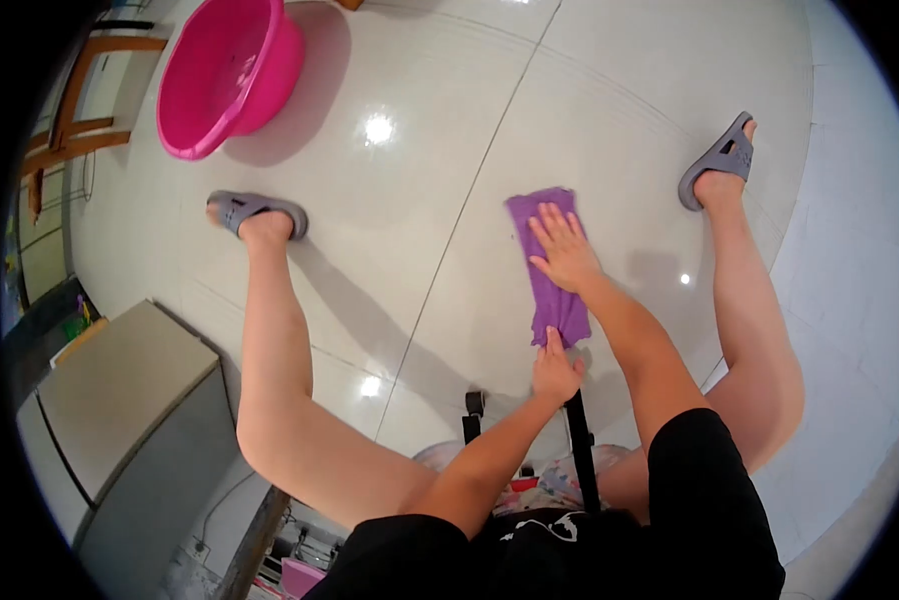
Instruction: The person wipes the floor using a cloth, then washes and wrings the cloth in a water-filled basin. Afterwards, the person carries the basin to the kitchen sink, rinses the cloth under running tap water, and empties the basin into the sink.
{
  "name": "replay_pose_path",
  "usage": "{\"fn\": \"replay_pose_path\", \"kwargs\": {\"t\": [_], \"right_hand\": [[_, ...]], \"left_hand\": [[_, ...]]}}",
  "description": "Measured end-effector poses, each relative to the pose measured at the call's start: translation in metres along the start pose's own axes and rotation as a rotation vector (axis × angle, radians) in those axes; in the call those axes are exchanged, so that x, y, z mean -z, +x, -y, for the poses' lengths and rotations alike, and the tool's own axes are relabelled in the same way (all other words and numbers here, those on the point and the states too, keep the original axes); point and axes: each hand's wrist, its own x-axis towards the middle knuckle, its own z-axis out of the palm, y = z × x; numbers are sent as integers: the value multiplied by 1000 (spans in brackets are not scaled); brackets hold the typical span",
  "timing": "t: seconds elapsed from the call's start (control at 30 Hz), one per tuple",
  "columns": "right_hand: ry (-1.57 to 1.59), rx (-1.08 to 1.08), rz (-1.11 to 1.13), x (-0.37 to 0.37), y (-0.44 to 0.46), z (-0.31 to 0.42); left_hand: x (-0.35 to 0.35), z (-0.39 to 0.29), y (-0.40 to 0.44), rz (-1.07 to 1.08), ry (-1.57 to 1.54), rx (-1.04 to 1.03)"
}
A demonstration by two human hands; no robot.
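Observation:
A purple cloth lies folded into a long strip on the tiled floor between my feet. My right hand rests flat on its upper part, fingers spread and pointing away from me. At the cloth's near end, which looks a little bunched, my left hand touches the edge with its fingers stretched out. The underside of both hands is hidden.
A pink basin stands on the floor at the upper left. Grey slippers are on my feet. A low cabinet stands at the left, below a wooden chair. Black straps hang near my lap.

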Motion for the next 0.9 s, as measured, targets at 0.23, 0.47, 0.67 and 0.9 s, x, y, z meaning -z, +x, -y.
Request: {"fn": "replay_pose_path", "kwargs": {"t": [0.23, 0.47, 0.67, 0.9], "right_hand": [[17, -474, 51, -41, -104, 40], [14, -760, -30, -77, -120, 80], [63, -984, -234, -88, -64, 77], [153, -919, -265, -14, 87, 14]], "left_hand": [[-41, 57, -39, 197, -68, 228], [-38, 88, -42, -248, 74, 257], [68, 89, 40, -432, 423, -115], [191, 30, 164, -413, 626, -209]]}}
